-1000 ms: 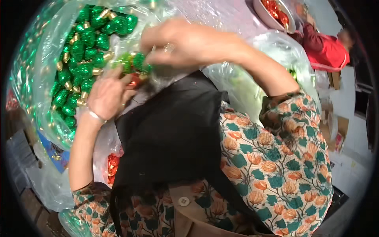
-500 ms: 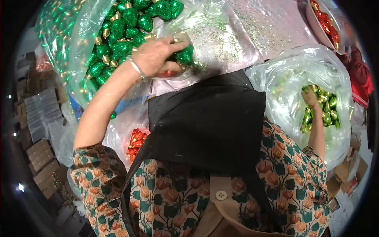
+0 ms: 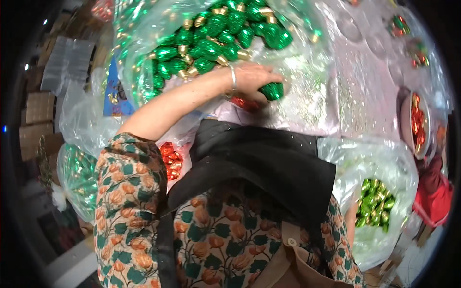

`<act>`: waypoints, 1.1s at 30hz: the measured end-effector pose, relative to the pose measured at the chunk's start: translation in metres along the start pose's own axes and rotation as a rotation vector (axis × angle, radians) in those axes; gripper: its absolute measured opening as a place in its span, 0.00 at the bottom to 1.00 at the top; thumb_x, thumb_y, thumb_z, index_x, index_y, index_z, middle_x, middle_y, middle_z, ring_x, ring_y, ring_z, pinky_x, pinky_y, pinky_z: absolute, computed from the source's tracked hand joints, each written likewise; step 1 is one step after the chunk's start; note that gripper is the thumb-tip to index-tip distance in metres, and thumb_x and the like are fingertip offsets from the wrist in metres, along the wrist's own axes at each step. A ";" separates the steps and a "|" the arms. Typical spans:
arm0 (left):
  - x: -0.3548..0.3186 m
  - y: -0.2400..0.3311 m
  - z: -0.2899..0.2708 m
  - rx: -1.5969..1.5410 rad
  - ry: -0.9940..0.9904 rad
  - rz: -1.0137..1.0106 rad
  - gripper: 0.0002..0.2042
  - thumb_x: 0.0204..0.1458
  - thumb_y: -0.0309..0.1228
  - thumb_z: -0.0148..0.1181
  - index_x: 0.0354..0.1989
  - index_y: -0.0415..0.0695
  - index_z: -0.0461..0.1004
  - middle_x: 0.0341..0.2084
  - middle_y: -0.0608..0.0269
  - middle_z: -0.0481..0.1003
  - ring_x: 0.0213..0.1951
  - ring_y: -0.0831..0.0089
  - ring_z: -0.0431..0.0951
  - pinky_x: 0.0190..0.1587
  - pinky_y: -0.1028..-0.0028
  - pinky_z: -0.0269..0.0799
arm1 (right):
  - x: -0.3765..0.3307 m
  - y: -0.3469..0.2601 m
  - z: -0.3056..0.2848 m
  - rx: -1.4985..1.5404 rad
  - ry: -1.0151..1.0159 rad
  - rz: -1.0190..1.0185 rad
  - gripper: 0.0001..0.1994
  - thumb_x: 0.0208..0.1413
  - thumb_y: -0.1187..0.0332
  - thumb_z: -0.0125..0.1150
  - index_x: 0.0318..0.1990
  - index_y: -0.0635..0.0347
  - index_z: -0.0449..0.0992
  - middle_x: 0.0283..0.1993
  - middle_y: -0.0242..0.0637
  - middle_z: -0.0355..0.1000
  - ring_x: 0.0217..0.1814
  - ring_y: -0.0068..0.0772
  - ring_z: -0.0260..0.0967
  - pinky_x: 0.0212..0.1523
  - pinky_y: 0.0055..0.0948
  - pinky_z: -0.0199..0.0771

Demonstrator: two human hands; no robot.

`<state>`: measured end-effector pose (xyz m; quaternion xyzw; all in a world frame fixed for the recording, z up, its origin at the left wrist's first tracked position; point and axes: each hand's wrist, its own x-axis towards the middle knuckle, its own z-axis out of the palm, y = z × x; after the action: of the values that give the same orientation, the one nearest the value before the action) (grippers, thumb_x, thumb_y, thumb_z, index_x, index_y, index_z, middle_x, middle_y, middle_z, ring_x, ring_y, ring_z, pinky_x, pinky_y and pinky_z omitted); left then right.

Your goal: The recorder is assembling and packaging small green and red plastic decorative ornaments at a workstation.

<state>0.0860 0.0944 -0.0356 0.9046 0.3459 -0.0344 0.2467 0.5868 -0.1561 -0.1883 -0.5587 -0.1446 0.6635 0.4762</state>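
Observation:
My left hand [image 3: 253, 80], with a bracelet at the wrist, is closed around a glittery green bulb-shaped ornament [image 3: 272, 91]. A red ornament [image 3: 245, 103] shows under the same hand, against the palm side. Just beyond that forearm, many green bulb ornaments with gold caps [image 3: 209, 49] lie in an open clear plastic bag [image 3: 144, 62]. On the right, my forearm [image 3: 352, 218] reaches along a clear bag [image 3: 403, 165] holding lighter green ornaments [image 3: 374, 204]. My right hand is blurred and mostly hidden at the bag's near side, so its fingers do not show.
A glitter-strewn pale pink sheet [image 3: 360, 110] covers the table. At the right stands a bowl [image 3: 406, 120] of red ornaments. Red ornaments [image 3: 171, 161] also lie in a bag left of my black apron [image 3: 254, 158]. Cardboard boxes [image 3: 41, 105] are stacked at far left.
The whole view has shifted, so bags and table appear elsewhere in the picture. My left hand still holds the green ornament. My right hand has left the middle of the light green ornaments.

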 end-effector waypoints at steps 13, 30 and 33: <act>-0.286 -0.049 0.118 -0.434 1.844 -0.931 0.09 0.56 0.30 0.54 0.38 0.36 0.74 0.28 0.63 0.75 0.26 0.77 0.72 0.29 0.80 0.68 | -0.005 -0.176 0.213 -1.416 0.368 -0.695 0.14 0.51 0.63 0.59 0.35 0.67 0.69 0.25 0.35 0.66 0.26 0.27 0.61 0.27 0.29 0.64; -0.354 -0.117 0.530 -0.121 0.047 -1.048 0.13 0.45 0.32 0.58 0.37 0.38 0.74 0.33 0.46 0.77 0.37 0.52 0.78 0.40 0.61 0.74 | 0.200 -0.074 0.481 -1.697 -0.487 -0.822 0.38 0.44 0.42 0.62 0.49 0.71 0.68 0.44 0.58 0.72 0.47 0.50 0.71 0.47 0.43 0.71; -0.353 -0.118 0.480 -0.328 0.073 -0.991 0.13 0.44 0.34 0.59 0.36 0.40 0.76 0.32 0.46 0.77 0.36 0.53 0.78 0.41 0.60 0.73 | 0.157 -0.117 0.433 -1.380 -0.246 -0.866 0.34 0.45 0.50 0.66 0.53 0.67 0.68 0.45 0.49 0.72 0.46 0.40 0.71 0.44 0.37 0.71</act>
<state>-0.2059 -0.2710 -0.4238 0.5825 0.7415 -0.0608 0.3273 0.2740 0.1746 -0.0535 -0.5437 -0.7736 0.2397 0.2202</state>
